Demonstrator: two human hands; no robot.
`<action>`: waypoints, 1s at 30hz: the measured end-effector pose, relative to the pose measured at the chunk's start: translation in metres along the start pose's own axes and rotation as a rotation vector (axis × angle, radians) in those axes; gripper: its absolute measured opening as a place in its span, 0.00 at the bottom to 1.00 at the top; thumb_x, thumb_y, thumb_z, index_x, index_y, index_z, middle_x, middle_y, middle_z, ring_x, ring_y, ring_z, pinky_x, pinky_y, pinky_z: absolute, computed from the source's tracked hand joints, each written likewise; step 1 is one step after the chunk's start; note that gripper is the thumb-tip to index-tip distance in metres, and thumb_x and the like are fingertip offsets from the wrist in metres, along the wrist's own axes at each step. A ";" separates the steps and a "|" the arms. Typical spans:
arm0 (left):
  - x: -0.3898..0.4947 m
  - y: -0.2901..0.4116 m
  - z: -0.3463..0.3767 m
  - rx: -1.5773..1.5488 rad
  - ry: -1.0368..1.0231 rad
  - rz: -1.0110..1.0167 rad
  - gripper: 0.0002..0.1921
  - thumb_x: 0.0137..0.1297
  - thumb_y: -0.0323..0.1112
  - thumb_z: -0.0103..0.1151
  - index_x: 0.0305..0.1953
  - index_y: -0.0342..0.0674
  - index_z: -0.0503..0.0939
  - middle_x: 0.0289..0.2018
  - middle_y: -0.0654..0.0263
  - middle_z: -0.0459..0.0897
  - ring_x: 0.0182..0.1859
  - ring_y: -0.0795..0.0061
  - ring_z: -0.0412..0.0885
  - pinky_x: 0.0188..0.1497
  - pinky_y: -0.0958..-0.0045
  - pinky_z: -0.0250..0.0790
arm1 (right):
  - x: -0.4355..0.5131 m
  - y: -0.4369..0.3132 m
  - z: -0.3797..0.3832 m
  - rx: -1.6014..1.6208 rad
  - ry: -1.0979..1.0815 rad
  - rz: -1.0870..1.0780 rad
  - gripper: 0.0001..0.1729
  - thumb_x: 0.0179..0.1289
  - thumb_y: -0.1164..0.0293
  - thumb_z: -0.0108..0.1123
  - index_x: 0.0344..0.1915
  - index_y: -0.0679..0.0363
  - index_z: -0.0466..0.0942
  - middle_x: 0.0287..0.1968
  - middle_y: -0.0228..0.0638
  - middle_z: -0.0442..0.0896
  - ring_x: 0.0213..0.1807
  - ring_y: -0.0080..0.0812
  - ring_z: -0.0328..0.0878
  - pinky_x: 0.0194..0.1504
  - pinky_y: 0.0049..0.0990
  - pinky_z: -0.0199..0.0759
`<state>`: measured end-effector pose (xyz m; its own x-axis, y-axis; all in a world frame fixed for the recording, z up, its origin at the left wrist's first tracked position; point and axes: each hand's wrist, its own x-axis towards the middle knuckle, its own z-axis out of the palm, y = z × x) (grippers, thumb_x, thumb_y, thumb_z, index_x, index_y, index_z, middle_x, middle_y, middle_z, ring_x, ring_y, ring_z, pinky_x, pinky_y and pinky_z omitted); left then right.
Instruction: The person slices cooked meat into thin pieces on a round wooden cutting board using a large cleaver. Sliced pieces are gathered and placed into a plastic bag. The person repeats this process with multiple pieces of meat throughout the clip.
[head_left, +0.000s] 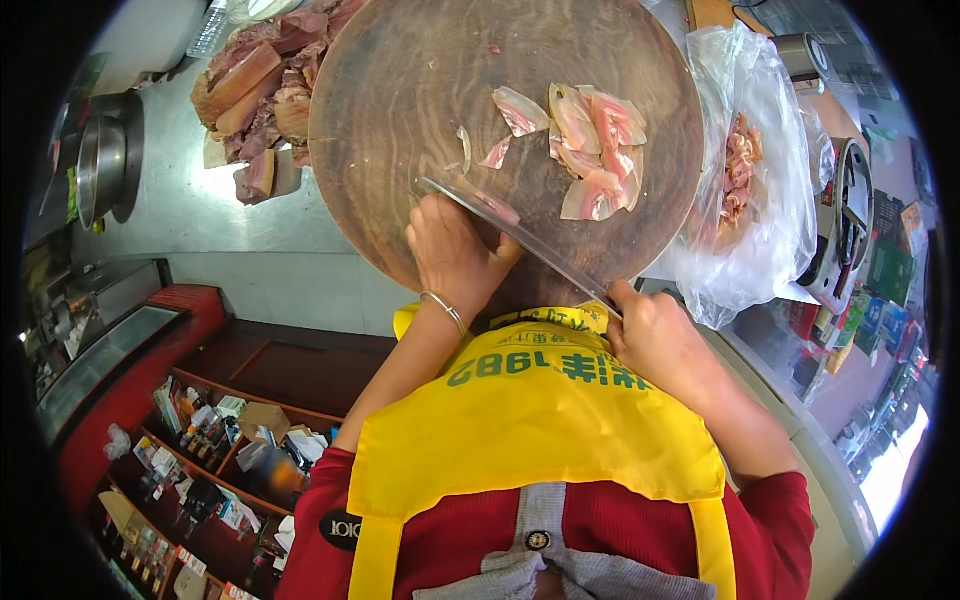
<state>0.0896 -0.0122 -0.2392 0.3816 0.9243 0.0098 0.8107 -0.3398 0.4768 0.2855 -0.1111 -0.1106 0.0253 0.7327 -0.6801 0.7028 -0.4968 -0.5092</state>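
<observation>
My right hand (654, 330) grips a knife whose long blade (536, 246) slants up and left over a round wooden chopping block (390, 105). Beside the blade my left hand (457, 244), with a bangle at the wrist, presses down at the block's near edge. Its curled fingers hide most of what lies under them, so I cannot tell what it holds. A thin strip of cured meat (489, 201) shows along the blade's far side. Several fatty pink meat slices (600, 146) lie overlapped on the block's right, with smaller pieces (495, 152) to their left.
Chunks of cured meat (259, 97) are heaped left of the block on a metal counter (187, 217). On the right, a clear plastic bag (772, 255) holds sliced meat (741, 169), near a portable stove (847, 225). A metal bowl (101, 172) stands far left; cluttered shelves (225, 457) lie below.
</observation>
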 end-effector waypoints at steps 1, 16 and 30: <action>0.000 -0.001 0.000 -0.007 -0.022 -0.007 0.32 0.48 0.51 0.68 0.46 0.32 0.71 0.41 0.51 0.70 0.46 0.48 0.69 0.47 0.52 0.61 | 0.003 -0.002 0.000 0.055 -0.011 0.008 0.08 0.60 0.77 0.56 0.39 0.68 0.73 0.24 0.62 0.78 0.31 0.64 0.78 0.36 0.53 0.73; -0.004 -0.002 0.012 0.005 0.114 0.009 0.34 0.50 0.60 0.64 0.45 0.33 0.70 0.40 0.50 0.70 0.45 0.46 0.70 0.47 0.49 0.62 | 0.058 -0.034 -0.003 -0.244 0.015 -0.118 0.07 0.55 0.80 0.55 0.35 0.71 0.74 0.25 0.62 0.79 0.33 0.62 0.81 0.38 0.51 0.76; 0.004 0.003 -0.001 0.008 0.153 0.071 0.31 0.44 0.49 0.76 0.44 0.36 0.75 0.38 0.53 0.75 0.43 0.49 0.73 0.43 0.54 0.64 | 0.034 0.004 0.011 0.157 0.043 -0.218 0.20 0.64 0.71 0.59 0.55 0.64 0.73 0.30 0.61 0.81 0.37 0.62 0.81 0.41 0.49 0.75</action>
<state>0.0934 -0.0099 -0.2369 0.3670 0.9132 0.1771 0.7879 -0.4063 0.4627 0.2814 -0.0936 -0.1421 -0.0818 0.8480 -0.5236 0.5765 -0.3883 -0.7189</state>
